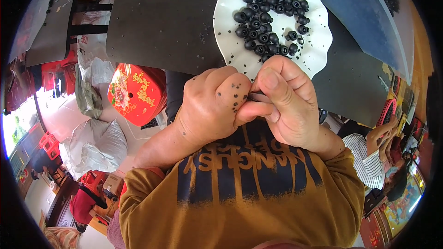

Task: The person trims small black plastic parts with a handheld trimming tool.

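Reference: clock directions run from the meeting point of both hands, 12 toward the upper edge.
Left hand (207, 103): curled narrow into a fist, thumb extended at 3 o'clock along a thin grey strip (260, 97) and touching it; dark crumbs (236, 96) adhere to the index-finger side.
Right hand (293, 103): fingers curled narrow, thumb pressed inward, just beside the left hand; the contact point is hidden, so cannot tell what it grips.
Strip: located between the two hands, both ends covered by fingers.
Plate (320, 32): white, wavy-rimmed, at 12 o'clock, resting on the dark desk (157, 18).
Black parts (266, 17): small, rounded, many with a ring-shaped end; grouped on the plate, densest from its 8 to 1 o'clock; loose bits lie at its 4 to 5 o'clock.
Translucent panel (369, 14): 2 o'clock, bluish, curved at its edge.
Stool (146, 103): 9 o'clock, red, floral top with a central hole.
White sack (94, 145): between 8 and 9 o'clock, on the floor.
Co-worker (364, 159): 4 o'clock, striped top.
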Demonstrator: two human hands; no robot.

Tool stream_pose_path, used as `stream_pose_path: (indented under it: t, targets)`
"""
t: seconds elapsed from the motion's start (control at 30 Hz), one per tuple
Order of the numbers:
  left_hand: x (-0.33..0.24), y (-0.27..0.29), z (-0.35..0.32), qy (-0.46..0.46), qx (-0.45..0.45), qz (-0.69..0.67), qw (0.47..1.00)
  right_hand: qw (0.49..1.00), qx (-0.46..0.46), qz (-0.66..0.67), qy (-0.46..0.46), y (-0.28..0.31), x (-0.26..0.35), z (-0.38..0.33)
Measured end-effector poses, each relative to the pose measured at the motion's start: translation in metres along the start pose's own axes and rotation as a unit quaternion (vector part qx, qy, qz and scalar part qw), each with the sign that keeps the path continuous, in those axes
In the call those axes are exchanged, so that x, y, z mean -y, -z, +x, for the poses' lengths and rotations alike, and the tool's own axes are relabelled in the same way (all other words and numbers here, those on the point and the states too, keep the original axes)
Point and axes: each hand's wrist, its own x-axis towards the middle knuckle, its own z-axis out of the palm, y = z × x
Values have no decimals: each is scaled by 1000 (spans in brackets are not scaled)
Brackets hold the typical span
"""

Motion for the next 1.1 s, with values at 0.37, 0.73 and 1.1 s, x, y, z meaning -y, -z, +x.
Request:
stream_pose_path:
  t: [0.37, 0.73, 1.1]
  targets:
    - [-10, 9, 6, 48, -14, -124, 991, 988, 41, -107, 104, -3, 11, 3]
    - [-8, 20, -1, 156, 52, -226, 960, 852, 81, -334, 395, -81, 138, 79]
    - [-1, 57, 18, 320, -52, -633, 704, 889, 64, -364, 269, -44, 66, 3]
